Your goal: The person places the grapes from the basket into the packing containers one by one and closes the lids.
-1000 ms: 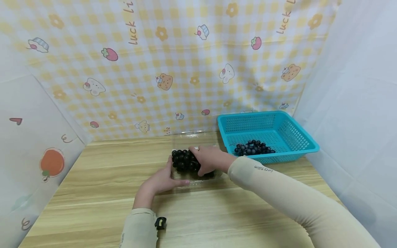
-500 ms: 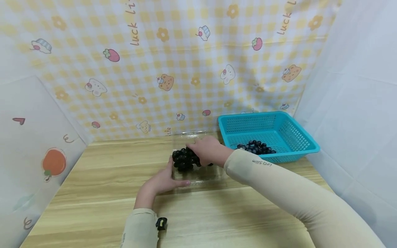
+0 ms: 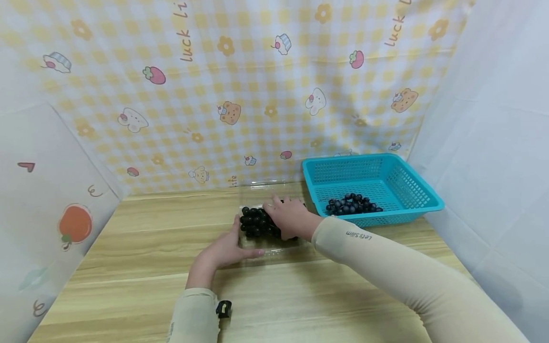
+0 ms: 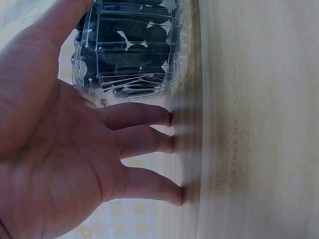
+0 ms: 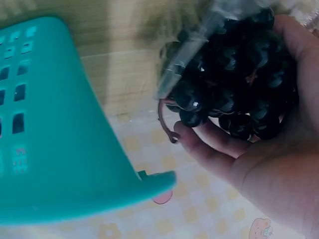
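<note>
A bunch of dark grapes (image 3: 255, 223) lies in a clear plastic box (image 3: 268, 191) with its lid folded back. From above, my right hand (image 3: 289, 217) grips the grapes at the box's right side. In the right wrist view, the fingers curl round the bunch (image 5: 234, 79), and a bare stem (image 5: 166, 122) sticks out by the fingertips. My left hand (image 3: 220, 247) rests against the box's left front corner, thumb stretched along the front. Seen from the left wrist, its fingers (image 4: 144, 139) are straight, with tips on the table beside the box.
A blue plastic basket (image 3: 429, 204) stands right of the box, holding another bunch of dark grapes (image 3: 352, 205). Its wall (image 5: 75, 149) is close to my right hand. A checked cloth (image 3: 257, 85) hangs behind the wooden table (image 3: 141, 267).
My right hand first shifted up and left over the grapes, then came back slightly down and right, with the grapes moving a little in the box. My left hand stays put.
</note>
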The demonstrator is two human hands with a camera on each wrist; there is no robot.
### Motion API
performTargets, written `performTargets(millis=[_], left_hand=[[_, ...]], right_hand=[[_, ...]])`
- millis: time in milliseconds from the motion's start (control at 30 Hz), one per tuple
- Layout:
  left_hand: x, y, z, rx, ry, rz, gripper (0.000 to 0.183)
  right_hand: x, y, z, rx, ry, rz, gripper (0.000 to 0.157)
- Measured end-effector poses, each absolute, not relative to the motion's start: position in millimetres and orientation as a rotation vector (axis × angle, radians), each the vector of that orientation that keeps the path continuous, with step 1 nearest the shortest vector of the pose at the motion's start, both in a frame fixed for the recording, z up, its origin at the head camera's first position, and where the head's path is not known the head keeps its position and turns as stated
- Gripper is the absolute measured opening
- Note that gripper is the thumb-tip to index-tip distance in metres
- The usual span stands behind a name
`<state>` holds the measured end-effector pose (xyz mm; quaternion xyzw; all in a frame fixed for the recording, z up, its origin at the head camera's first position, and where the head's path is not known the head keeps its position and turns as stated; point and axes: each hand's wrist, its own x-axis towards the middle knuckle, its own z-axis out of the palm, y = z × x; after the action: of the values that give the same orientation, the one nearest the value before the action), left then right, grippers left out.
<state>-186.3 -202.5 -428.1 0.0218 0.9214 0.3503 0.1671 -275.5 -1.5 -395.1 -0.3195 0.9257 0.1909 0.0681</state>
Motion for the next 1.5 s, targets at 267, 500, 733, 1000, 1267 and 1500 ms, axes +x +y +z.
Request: performTargets(millis=[267,500,733,1000,1267,1500], left_hand=[[-186.7,-202.8,-428.0,0.059,2.629,0.986,0.145],[-186.0,-201.4,-429.1,0.062,2.627,0.985,0.143],[-185.1,-200.3,-431.8,0.064,2.630,0.988,0.142],[-185.7,-201.3,-431.8,0.058,2.642,0.981,0.142],[-183.8,-202.1,-430.9,0.059,2.649,0.984,0.141],[-184.4,-201.8,-430.4,0.065,2.644,0.996,0.142]], right_hand=[[-280.6,-0.2,-397.5,-0.966,2.781,0.533,0.104],[-285.1,-0.1,-394.7,-0.998,2.738,0.489,0.097],[-287.1,-2.0,-403.0,-1.006,2.778,0.499,0.095],[-282.7,-0.6,-411.7,-0.970,2.798,0.504,0.108],[-274.4,0.7,-385.5,-1.040,2.732,0.380,0.124],[-261.2,-10.2,-372.4,-1.199,2.703,0.319,0.103]])
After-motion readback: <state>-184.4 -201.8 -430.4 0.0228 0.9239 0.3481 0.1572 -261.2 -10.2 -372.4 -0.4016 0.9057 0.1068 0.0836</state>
